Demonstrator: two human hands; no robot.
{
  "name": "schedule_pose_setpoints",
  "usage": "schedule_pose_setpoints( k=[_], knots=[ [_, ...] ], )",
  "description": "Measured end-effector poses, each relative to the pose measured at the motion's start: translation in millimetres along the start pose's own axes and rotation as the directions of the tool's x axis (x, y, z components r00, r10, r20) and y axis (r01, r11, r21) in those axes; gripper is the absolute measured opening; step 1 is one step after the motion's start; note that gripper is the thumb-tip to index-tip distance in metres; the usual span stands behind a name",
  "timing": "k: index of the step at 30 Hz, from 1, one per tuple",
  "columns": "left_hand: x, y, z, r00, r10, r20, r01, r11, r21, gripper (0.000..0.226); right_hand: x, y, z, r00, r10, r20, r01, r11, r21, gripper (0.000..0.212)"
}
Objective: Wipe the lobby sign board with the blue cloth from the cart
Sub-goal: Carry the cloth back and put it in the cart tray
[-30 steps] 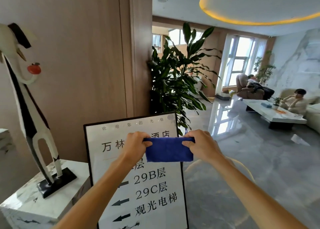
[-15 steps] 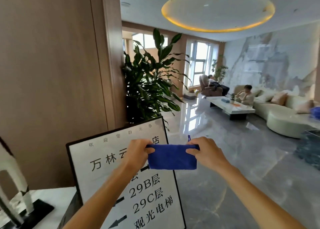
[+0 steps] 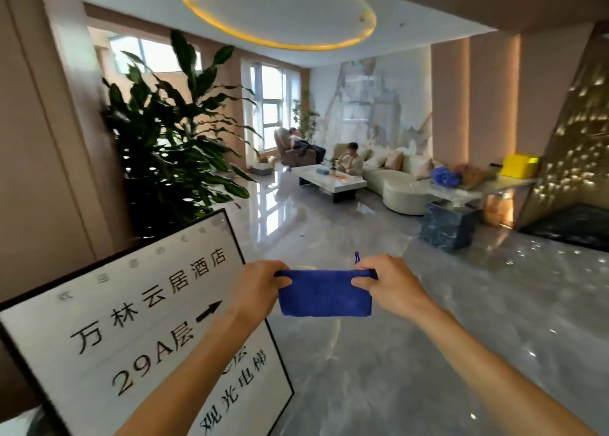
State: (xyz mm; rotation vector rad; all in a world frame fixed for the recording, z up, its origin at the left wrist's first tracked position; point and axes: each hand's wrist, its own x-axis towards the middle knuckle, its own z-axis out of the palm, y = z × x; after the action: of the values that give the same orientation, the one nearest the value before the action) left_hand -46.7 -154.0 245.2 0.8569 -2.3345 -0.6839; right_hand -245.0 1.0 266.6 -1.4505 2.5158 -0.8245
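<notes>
The left hand (image 3: 260,285) pinches the left upper corner of the cloth (image 3: 324,295), thumb and fingers curled round its top edge, and the right hand (image 3: 389,284) pinches the right upper corner the same way, so the folded blue rectangle hangs stretched between them. A small blue loop sticks up just above the right hand (a hanging tag, by the look of it). The cloth is held in the air over the grey floor (image 3: 428,353), just right of the sign (image 3: 131,336) and not touching it. The left forearm crosses in front of the sign's lower right part and hides some of its characters. The sign is white with a dark frame, tilted, bearing black lettering and an arrow pointing right. Behind it stands a tall plant (image 3: 174,145) beside a tan wall. Farther off are a low white surface (image 3: 333,180), a pale sofa (image 3: 395,185) with cushions, and two seated people.
</notes>
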Motion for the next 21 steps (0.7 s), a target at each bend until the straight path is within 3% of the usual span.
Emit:
schedule_pose_setpoints(
  k=[11,21],
  knots=[
    [3.2,100.3,85.4,0.973,0.195,0.123,-0.187,0.979,-0.076,0.017,-78.7,89.9,-71.8,0.973,0.182,-0.144,-0.190,0.981,-0.042,0.006],
    [-10.9,224.9,196.4,0.889,0.394,0.234,-0.363,0.917,-0.165,0.013,-173.6,203.2,-150.1,0.900,0.354,-0.253,-0.367,0.930,-0.004,0.008]
  ],
)
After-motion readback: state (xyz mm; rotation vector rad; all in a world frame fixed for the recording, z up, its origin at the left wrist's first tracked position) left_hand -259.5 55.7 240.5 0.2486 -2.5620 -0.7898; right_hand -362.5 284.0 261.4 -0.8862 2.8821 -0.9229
